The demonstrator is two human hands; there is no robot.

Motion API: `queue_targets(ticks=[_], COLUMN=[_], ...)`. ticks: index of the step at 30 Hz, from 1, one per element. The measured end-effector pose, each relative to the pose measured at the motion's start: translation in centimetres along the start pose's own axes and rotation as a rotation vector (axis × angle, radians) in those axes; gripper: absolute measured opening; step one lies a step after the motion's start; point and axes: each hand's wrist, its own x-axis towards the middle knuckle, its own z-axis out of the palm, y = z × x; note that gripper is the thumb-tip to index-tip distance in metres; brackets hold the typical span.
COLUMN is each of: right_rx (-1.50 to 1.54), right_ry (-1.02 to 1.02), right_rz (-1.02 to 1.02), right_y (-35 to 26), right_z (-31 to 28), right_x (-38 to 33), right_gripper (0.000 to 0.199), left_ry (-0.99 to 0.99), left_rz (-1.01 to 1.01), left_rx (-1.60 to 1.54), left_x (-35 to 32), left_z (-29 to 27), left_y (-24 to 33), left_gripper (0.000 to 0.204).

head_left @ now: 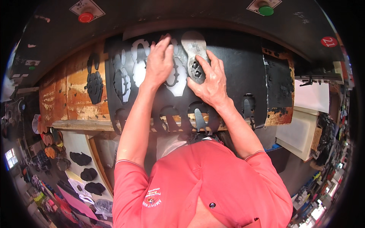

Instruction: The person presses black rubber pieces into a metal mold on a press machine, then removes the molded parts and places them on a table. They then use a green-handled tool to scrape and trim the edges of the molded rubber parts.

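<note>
A black sheet (239,57) lies over the work surface, with several shoe-part outlines cut through its left half and along its near edge. White shows through some of the openings. My right hand (213,81) grips the near end of a sole-shaped metal cutting die (194,42), thumb on one side and fingers by its holes. The die sits on the sheet, right of the cut outlines. My left hand (160,62) is over the cut area with its fingers stretched out and holds nothing; whether it presses on the sheet I cannot tell.
A dark machine beam with a red button (85,17) and a green button (265,10) spans the far side. Black cut pieces (95,85) are stacked on the worn wooden board (85,112) at left. More black pieces (88,174) lie on a pale table at lower left.
</note>
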Motion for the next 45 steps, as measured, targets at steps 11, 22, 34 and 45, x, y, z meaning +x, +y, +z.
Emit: queue_targets(ticks=[11,22,34,45], right_rx=[-0.267,0.17,0.012,-0.059], right_ry=[0.14,0.196,0.304,0.575], right_rz=[0.285,0.722,0.577,0.314], right_y=[8.3,9.2,14.0,13.1], right_z=[-11.4,-16.4,-11.1,-9.8], right_x=[-2.8,-7.8,-1.9,-3.9], right_gripper=[0.057,0.047,0.043,0.027], left_ry=[-0.161,-0.312,-0.42,-0.074], left_rz=[0.09,0.18,-0.15,0.231], left_rx=[0.261,0.591,0.302,0.161], left_x=[-9.9,-8.9,-2.1,-14.1], left_z=[-4.3,-3.2,-4.3,-0.3], left_y=[9.0,8.9,6.9,11.0], left_gripper=[0.041,0.048,0.037,0.022])
